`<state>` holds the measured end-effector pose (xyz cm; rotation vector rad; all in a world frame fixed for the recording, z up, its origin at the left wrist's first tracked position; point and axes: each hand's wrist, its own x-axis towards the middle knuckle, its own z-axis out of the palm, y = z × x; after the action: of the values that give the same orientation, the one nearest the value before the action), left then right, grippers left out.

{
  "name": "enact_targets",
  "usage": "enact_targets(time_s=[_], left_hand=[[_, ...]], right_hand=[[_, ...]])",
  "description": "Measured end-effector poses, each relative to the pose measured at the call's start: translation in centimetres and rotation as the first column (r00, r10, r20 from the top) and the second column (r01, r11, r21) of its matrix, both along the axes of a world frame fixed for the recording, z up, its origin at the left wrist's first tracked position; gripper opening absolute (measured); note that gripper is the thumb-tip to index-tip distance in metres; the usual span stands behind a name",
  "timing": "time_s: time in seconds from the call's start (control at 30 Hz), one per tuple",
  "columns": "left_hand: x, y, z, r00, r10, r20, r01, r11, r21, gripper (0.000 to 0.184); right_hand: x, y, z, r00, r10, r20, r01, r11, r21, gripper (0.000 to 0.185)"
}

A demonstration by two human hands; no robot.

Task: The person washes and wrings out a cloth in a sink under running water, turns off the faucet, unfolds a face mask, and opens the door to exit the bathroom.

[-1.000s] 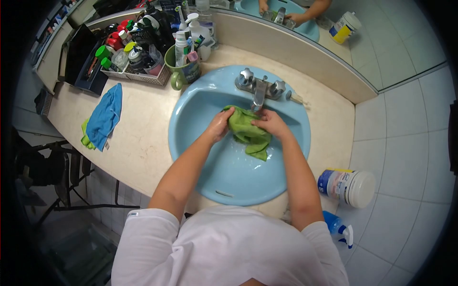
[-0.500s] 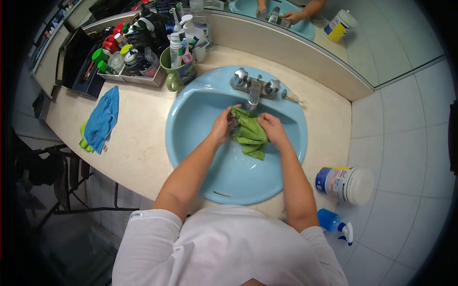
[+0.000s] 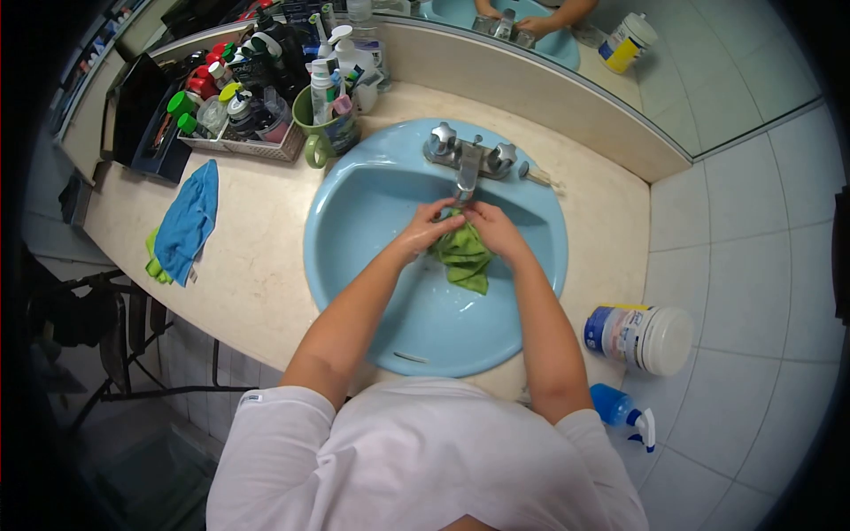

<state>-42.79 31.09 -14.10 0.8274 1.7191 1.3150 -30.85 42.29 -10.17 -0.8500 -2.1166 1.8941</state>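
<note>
A wet green cloth point(image 3: 465, 262) hangs bunched in the blue sink point(image 3: 363, 212), just below the faucet point(image 3: 466, 180). My left hand point(image 3: 429, 228) grips its upper left part, fingers closed. At the upper right of the cloth, my right hand point(image 3: 492, 227) is closed on it too. Both hands are close together under the spout, and their fingertips partly hide the top of the cloth. The lower end of the cloth hangs loose over the basin.
Left on the counter lie a blue cloth point(image 3: 189, 221) and a green cloth point(image 3: 158, 264) under it. A green mug point(image 3: 317, 149) and a basket of bottles point(image 3: 270, 149) stand behind. At right are a white tub point(image 3: 645, 339) and a blue spray bottle point(image 3: 614, 405).
My hands have come closer together, up under the spout. The green cloth, spread between them before, is now gathered into a narrower bunch.
</note>
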Motion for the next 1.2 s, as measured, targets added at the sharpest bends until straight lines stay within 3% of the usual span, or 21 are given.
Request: enact_targets(time_s=[0.07, 0.13, 0.23, 0.37, 0.47, 0.57, 0.63, 0.73, 0.83, 0.93, 1.07, 1.13, 1.2], left_hand=[[-0.9, 0.2, -0.7, 0.989, -0.093, 0.112, 0.098, 0.995, -0.032, 0.045], [-2.0, -0.1, -0.6, 0.940, -0.187, 0.287, 0.204, 0.979, -0.031, 0.042], [-3.5, -0.8, -0.9, 0.928, -0.116, 0.354, 0.141, 0.989, -0.047, 0.036], [-3.3, -0.6, -1.0, 0.946, -0.090, 0.312, 0.100, 0.995, -0.017, 0.030], [-2.8, -0.5, 0.8, 0.948, -0.089, 0.305, 0.125, 0.987, -0.099, 0.027], [-3.4, -0.8, -1.4, 0.932, -0.081, 0.354, 0.112, 0.991, -0.069, 0.028], [-3.9, -1.1, -1.8, 0.918, -0.059, 0.391, 0.077, 0.997, -0.029, 0.028], [-2.8, -0.7, -1.0, 0.956, -0.017, 0.292, 0.016, 1.000, 0.006, 0.034], [-1.7, -1.0, 0.7, 0.914, -0.119, 0.387, 0.151, 0.987, -0.053, 0.028], [-3.0, -1.5, -2.3, 0.916, -0.140, 0.377, 0.194, 0.975, -0.110, 0.030], [-2.8, -1.2, -2.9, 0.805, -0.043, 0.591, 0.017, 0.999, 0.050, 0.030], [-1.5, -0.9, -1.1, 0.711, -0.061, 0.700, -0.087, 0.981, 0.174, 0.029], [-1.2, -0.7, -2.3, 0.826, -0.063, 0.560, -0.042, 0.984, 0.172, 0.030]], right_hand=[[-0.6, 0.3, -0.4, 0.996, 0.087, -0.003, -0.085, 0.982, 0.169, 0.025], [-0.9, 1.2, 0.2, 0.993, 0.066, 0.099, -0.089, 0.965, 0.248, 0.025], [-1.1, 1.9, -0.7, 0.992, 0.080, 0.101, -0.103, 0.962, 0.252, 0.025], [-1.8, 1.9, -4.1, 0.999, 0.026, 0.039, -0.035, 0.966, 0.257, 0.023], [-2.1, 0.1, -0.2, 0.992, 0.041, 0.119, -0.072, 0.959, 0.273, 0.023], [-1.6, 1.4, -2.0, 0.999, -0.016, 0.028, 0.005, 0.941, 0.340, 0.022], [-1.6, 1.1, -2.5, 0.999, -0.040, 0.011, 0.036, 0.964, 0.263, 0.022], [-1.9, 0.2, -1.9, 0.999, -0.041, 0.018, 0.034, 0.957, 0.288, 0.020], [-2.0, 0.5, -1.7, 0.993, -0.114, 0.018, 0.100, 0.926, 0.363, 0.018], [-1.5, 1.6, -1.1, 0.985, -0.174, -0.004, 0.164, 0.920, 0.356, 0.017], [-1.4, 1.0, -2.7, 0.962, -0.251, -0.112, 0.273, 0.916, 0.295, 0.019], [-1.6, 0.2, -2.3, 0.955, -0.261, -0.139, 0.294, 0.881, 0.371, 0.020], [-1.6, 0.0, -1.7, 0.949, -0.292, -0.121, 0.316, 0.860, 0.400, 0.021]])
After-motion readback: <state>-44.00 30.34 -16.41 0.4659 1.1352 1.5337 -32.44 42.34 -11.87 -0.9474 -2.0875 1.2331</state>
